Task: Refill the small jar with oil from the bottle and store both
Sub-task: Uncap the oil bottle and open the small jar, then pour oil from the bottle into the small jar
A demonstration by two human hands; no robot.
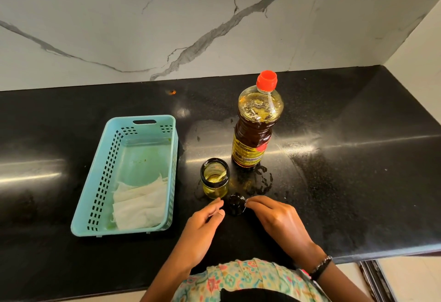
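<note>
A small glass jar [214,178] stands open on the black counter, with yellow oil in it. Its black lid [235,204] lies on the counter just in front of it. My left hand [205,221] touches the lid's left edge with thumb and forefinger. My right hand [276,215] touches its right edge with the fingertips, so the lid sits pinched between both hands. Behind the jar, to the right, the tall oil bottle [255,130] stands upright with its red cap [266,81] on.
A teal plastic basket [95,187] sits left of the jar, with a crumpled white paper towel [140,204] in its near end. Oil smears [260,182] wet the counter around the bottle's base. The marble wall is behind, and the counter's front edge [381,254] runs near my body.
</note>
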